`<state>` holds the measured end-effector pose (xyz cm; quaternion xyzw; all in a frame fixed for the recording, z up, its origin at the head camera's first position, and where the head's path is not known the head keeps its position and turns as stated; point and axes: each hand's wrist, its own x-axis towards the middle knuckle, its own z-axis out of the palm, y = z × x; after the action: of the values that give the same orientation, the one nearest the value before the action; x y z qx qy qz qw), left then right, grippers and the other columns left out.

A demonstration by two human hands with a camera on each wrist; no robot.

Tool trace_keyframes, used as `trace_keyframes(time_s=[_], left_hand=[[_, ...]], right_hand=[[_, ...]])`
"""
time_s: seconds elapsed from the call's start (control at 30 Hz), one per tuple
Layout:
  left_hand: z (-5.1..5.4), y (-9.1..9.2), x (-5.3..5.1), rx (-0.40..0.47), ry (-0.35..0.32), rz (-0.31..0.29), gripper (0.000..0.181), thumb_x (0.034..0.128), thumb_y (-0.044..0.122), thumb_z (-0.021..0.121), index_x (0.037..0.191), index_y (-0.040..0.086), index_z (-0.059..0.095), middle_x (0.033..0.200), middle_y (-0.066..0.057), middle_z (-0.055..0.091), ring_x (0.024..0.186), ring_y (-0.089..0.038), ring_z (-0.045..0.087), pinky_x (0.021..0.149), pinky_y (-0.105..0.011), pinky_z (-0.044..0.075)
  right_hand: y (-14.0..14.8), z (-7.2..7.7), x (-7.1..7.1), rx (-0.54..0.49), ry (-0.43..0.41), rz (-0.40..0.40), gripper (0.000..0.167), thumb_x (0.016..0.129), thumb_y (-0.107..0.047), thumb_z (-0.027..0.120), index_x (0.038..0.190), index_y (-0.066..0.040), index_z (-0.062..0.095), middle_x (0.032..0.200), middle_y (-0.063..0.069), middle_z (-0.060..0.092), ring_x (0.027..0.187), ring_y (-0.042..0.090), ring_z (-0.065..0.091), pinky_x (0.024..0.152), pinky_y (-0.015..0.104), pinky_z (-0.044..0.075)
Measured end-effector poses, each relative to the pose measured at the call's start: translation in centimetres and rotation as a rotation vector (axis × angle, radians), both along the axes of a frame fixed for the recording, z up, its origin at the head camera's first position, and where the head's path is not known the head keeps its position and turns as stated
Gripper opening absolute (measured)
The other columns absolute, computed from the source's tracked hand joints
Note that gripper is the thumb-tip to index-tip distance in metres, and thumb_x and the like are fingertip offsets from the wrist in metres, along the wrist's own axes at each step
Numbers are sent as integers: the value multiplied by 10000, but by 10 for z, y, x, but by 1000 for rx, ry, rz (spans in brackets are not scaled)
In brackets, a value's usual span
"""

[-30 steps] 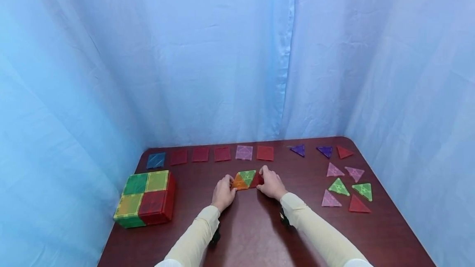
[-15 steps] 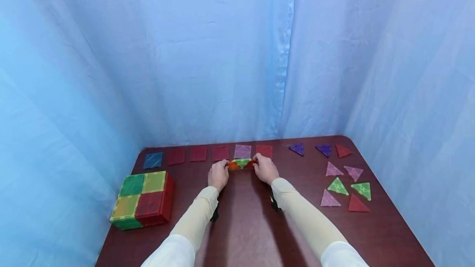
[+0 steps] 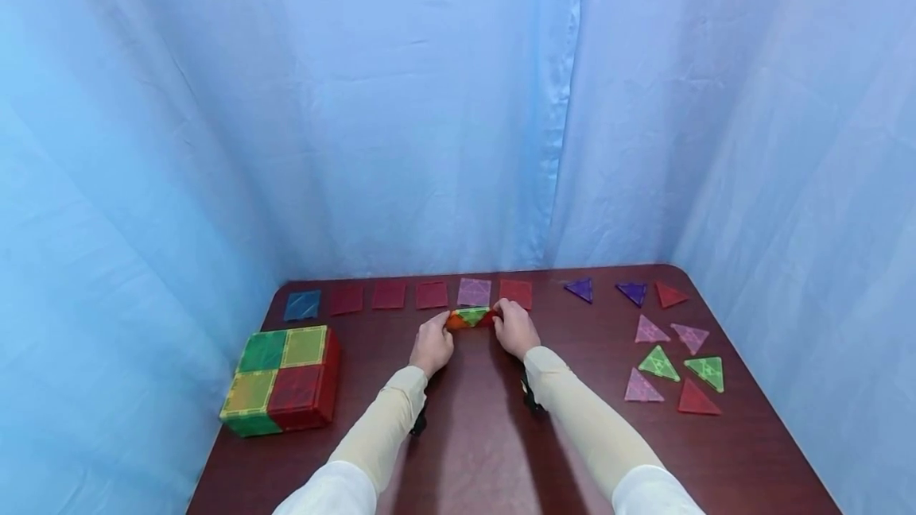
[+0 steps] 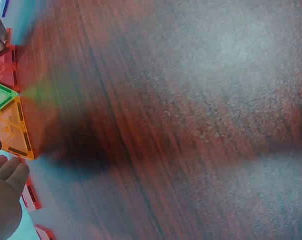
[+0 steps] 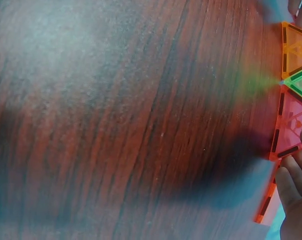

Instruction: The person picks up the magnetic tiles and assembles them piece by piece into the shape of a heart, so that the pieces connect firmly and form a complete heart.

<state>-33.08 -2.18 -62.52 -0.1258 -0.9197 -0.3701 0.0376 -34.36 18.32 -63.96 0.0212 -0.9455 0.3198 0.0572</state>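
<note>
My left hand (image 3: 433,344) pinches the outer end of an orange triangular magnetic tile (image 4: 13,131). At the other end, my right hand (image 3: 517,330) pinches a red triangular magnetic tile (image 5: 289,122). Between them a green triangular magnetic tile (image 3: 471,316) points downward, and all three join edge to edge as one strip. The strip stands tilted up rather than flat, just in front of a pale purple square tile (image 3: 475,292) and a red square tile (image 3: 517,292). Parts of the end tiles are hidden by my fingers in the head view.
More square tiles line the table's back: a blue one (image 3: 302,305) and several dark red ones (image 3: 390,295). A green, yellow and red tile block (image 3: 282,380) stands at left. Loose triangles, including a green one (image 3: 660,364) and a purple one (image 3: 633,294), lie at right. Blue curtains (image 3: 401,118) surround the table.
Both hands have moved away from me toward the back row with the joined triangles. The strip was lying flat and is now tilted up. In the last half second little has moved.
</note>
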Motion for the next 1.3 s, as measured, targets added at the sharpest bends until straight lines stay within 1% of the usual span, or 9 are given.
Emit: trace_keyframes(time_s=[0.17, 0.37, 0.53, 0.67, 0.77, 0.93, 1.07, 1.2, 1.3], left_hand=[[3, 2, 1, -2, -36, -33, 500, 947, -18, 575, 1444, -37, 525, 1422, -204, 590, 1278, -346, 602, 1047, -475, 502], [6, 3, 0, -44, -102, -50, 567, 963, 20, 564, 1511, -34, 429, 1513, -195, 505, 1360, -326, 534, 1100, -462, 459], [8, 5, 1, -41, -124, -58, 600, 959, 37, 565, 1523, -61, 386, 1547, -217, 453, 1399, -342, 490, 1134, -471, 421], [10, 6, 1, -30, -146, -54, 613, 974, 63, 566, 1537, -61, 357, 1566, -215, 426, 1427, -338, 457, 1155, -469, 396], [10, 6, 3, -18, -160, -59, 614, 973, 60, 566, 1535, -66, 356, 1567, -227, 418, 1432, -353, 445, 1156, -484, 392], [11, 4, 5, -25, -192, -57, 603, 978, 63, 552, 1537, -58, 361, 1569, -236, 408, 1438, -373, 429, 1163, -495, 381], [10, 4, 6, -34, -206, -47, 606, 992, 90, 548, 1550, -37, 348, 1578, -215, 403, 1442, -365, 424, 1170, -490, 376], [10, 5, 7, -32, -216, -47, 614, 992, 93, 543, 1556, -34, 336, 1586, -209, 396, 1449, -360, 415, 1172, -489, 373], [10, 6, 9, -38, -232, -48, 620, 994, 97, 538, 1562, -30, 325, 1592, -205, 387, 1457, -353, 407, 1177, -482, 368]], right_hand=[[1, 5, 3, -4, -20, 19, 240, 980, -126, 658, 1207, -54, 630, 1133, 149, 656, 1038, 301, 657, 922, 480, 561], [5, 4, 5, 9, -66, 48, 339, 985, -154, 645, 1309, -58, 610, 1233, 160, 638, 1137, 316, 637, 990, 495, 530], [22, 6, 10, 8, -78, 50, 432, 965, -165, 644, 1371, -37, 572, 1300, 187, 604, 1208, 347, 600, 1031, 527, 496], [59, 10, 13, 64, -49, 19, 482, 944, -164, 634, 1388, 2, 547, 1346, 233, 566, 1254, 397, 561, 1050, 556, 468], [100, 12, 18, 129, -53, -51, 521, 939, -192, 615, 1396, 41, 523, 1377, 295, 522, 1266, 466, 524, 1044, 598, 448], [172, 17, 39, 268, -183, -196, 668, 924, -291, 587, 1412, 137, 428, 1378, 420, 420, 1219, 599, 460, 984, 695, 416], [214, 24, 60, 342, -311, -276, 729, 923, -349, 545, 1364, 208, 383, 1337, 467, 390, 1210, 632, 409, 993, 727, 360], [230, 29, 78, 353, -425, -264, 736, 958, -400, 508, 1325, 232, 423, 1358, 474, 376, 1254, 641, 347, 1021, 739, 302], [227, 28, 83, 375, -443, -213, 740, 966, -428, 526, 1331, 213, 462, 1390, 457, 374, 1272, 641, 348, 1020, 731, 315]])
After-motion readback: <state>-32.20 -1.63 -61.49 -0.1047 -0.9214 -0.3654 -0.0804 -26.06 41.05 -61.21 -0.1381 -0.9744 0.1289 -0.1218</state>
